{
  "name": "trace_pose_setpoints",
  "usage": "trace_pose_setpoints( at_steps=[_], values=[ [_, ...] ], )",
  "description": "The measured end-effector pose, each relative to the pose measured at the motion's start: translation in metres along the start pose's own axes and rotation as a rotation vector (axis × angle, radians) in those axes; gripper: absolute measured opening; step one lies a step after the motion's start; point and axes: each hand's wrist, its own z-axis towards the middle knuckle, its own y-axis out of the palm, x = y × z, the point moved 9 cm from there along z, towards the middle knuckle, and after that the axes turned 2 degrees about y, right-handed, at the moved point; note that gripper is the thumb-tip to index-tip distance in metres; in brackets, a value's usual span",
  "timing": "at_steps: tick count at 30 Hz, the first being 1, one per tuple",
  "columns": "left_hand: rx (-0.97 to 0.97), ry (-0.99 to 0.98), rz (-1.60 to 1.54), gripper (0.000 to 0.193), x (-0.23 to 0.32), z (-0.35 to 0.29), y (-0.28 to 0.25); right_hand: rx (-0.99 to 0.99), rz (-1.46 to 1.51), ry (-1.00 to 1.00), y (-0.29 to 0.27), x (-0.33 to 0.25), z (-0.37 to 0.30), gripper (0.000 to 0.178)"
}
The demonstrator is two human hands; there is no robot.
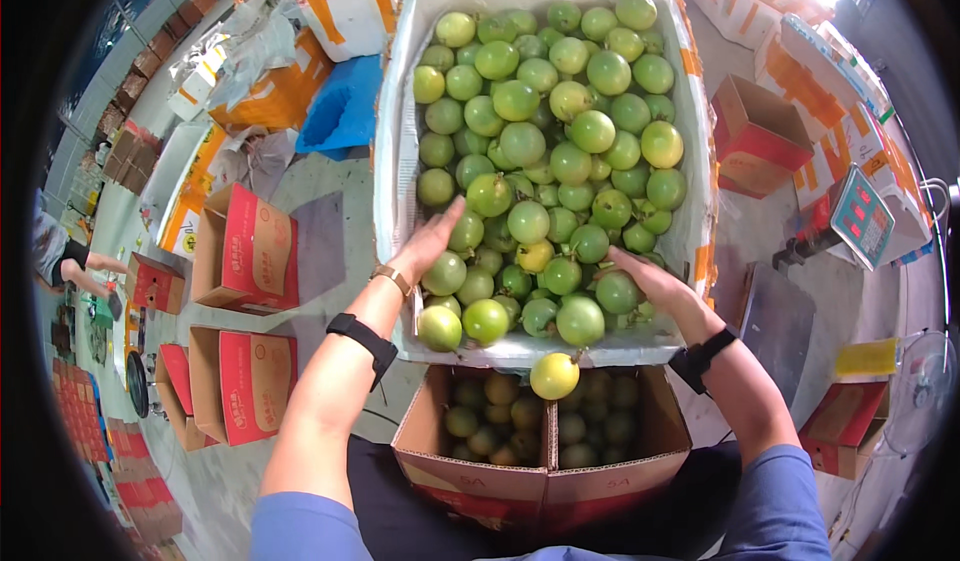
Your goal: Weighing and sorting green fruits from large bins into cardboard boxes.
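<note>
A large white foam box [395, 161] full of round green passion fruits [523, 145] stands before me. My left hand [430, 243] lies along the fruits near the box's left wall, fingers stretched out. On the right side my right hand [650, 279] reaches in among the fruits, its fingers extended and partly hidden; neither hand grips a fruit. Below the front rim, a yellow passion fruit [554, 376] shows above the seam between two open cardboard boxes [475, 489]; I cannot tell if it rests or falls. Both cardboard boxes hold more fruits, in shadow.
Open red-and-brown cartons [262, 251] stand on the floor at left, near a blue bin [342, 111]. To the right are another red carton [755, 141], a scale display [862, 216] and a clear fan-like disc [920, 391]. Another person's arm [105, 263] shows at far left.
</note>
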Motion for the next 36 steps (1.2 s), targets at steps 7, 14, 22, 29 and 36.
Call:
trace_pose_setpoints(
  at_steps=[7,14,22,29,36],
  values=[
    [-0.198,-0.010,-0.199,0.083,0.030,-0.020,0.019,-0.074,-0.022,0.101,0.005,-0.011,-0.020,0.078],
    [-0.390,-0.095,-0.407,0.086,0.034,-0.034,0.043,-0.374,0.271,0.022,0.030,-0.006,0.013,0.064],
    [-0.571,-0.100,-0.730,0.083,0.034,-0.059,0.082,-0.276,0.430,0.040,0.039,0.011,0.014,0.062],
    [-0.881,-0.054,-0.749,0.066,0.087,-0.100,0.123,-0.725,0.577,-0.148,0.076,-0.049,-0.057,0.076],
    [-1.084,0.342,0.188,0.046,0.078,-0.188,0.141,-0.781,-0.406,-0.143,0.101,-0.003,-0.151,0.058]
  ],
)
